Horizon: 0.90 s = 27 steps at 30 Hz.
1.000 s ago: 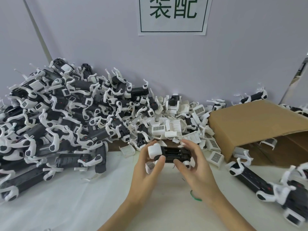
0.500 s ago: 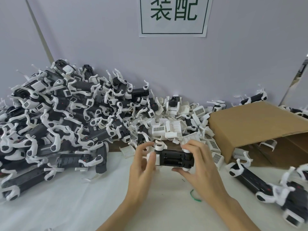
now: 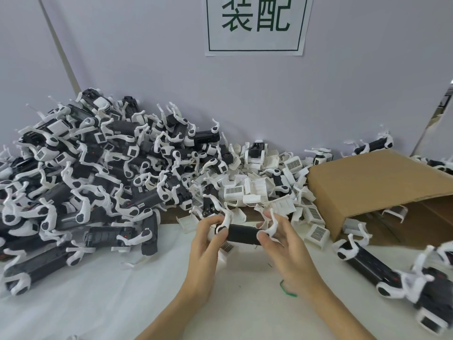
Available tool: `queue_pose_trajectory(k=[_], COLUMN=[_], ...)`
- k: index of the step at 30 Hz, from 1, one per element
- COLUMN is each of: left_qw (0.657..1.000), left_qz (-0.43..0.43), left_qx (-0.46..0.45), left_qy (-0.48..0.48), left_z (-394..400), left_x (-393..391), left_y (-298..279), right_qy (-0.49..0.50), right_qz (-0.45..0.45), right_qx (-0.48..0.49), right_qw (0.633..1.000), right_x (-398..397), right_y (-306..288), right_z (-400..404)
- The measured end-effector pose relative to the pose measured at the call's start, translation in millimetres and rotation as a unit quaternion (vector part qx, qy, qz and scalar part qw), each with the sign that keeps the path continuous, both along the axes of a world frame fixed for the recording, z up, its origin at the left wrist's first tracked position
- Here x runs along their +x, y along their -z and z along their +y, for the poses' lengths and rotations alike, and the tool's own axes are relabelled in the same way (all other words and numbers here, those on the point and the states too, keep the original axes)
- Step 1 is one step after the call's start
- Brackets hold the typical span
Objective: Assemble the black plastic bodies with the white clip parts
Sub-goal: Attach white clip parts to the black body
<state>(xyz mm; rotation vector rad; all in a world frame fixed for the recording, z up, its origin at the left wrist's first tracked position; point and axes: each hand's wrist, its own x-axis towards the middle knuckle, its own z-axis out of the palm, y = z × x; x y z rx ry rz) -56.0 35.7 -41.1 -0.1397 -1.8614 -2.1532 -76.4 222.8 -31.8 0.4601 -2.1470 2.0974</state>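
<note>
Holding: black body (image 3: 242, 233) lies crosswise above the white table (image 3: 122, 303), near centre
Left hand (image 3: 204, 244): fingers curled round its left end
Right hand (image 3: 284, 246): fingers pinching right-end white clip (image 3: 269, 228)
Far left: heap of finished pieces (image 3: 85, 173)

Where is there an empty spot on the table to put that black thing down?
Bare white table lies below the big pile and left hand. Loose white clips crowd the back by the cardboard box.

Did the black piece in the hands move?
Yes. The black piece turned over between the hands, staying about level with the cardboard box opening.
</note>
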Motion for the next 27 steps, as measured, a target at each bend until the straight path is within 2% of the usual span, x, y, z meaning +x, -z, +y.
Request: queue_pose_trajectory(k=[3,6,11,13,16,18,21,24,27], left_qw=[0.998,0.996,0.981,0.974,0.953,0.961,0.978,0.972,0.962], left_qz=[0.024,0.063,0.078,0.097,0.158,0.14,0.081,0.023,-0.028], left_qx=[-0.046,-0.07,-0.174,-0.203,-0.238,-0.181,-0.026,0.055,0.079], left_qy=[-0.028,-0.004,0.031,0.0,-0.097,-0.157,-0.189,-0.229,-0.259], left_z=[7,9,14,16,15,14,7,-10,-24], left_x=[4,4,2,2,5,8,5,-6,-15], left_y=[-4,-3,3,4,5,2,-5,-7,-1], right_qy=[0.034,0.047,0.088,0.09,0.07,0.043,0.032,0.021,-0.042], right_qz=[-0.031,-0.078,-0.122,-0.118,-0.097,-0.083,-0.076,0.054,0.147], right_qx=[-0.03,-0.038,0.04,0.068,0.089,0.065,0.045,0.199,0.39], right_qw=[0.999,0.995,0.988,0.987,0.989,0.993,0.996,0.978,0.908], right_x=[-2,-3,-1,-1,-3,-1,1,7,12], right_y=[-7,-14,-17,-15,-12,-11,-4,7,17], right_z=[2,6,12,14,14,10,1,-2,-5])
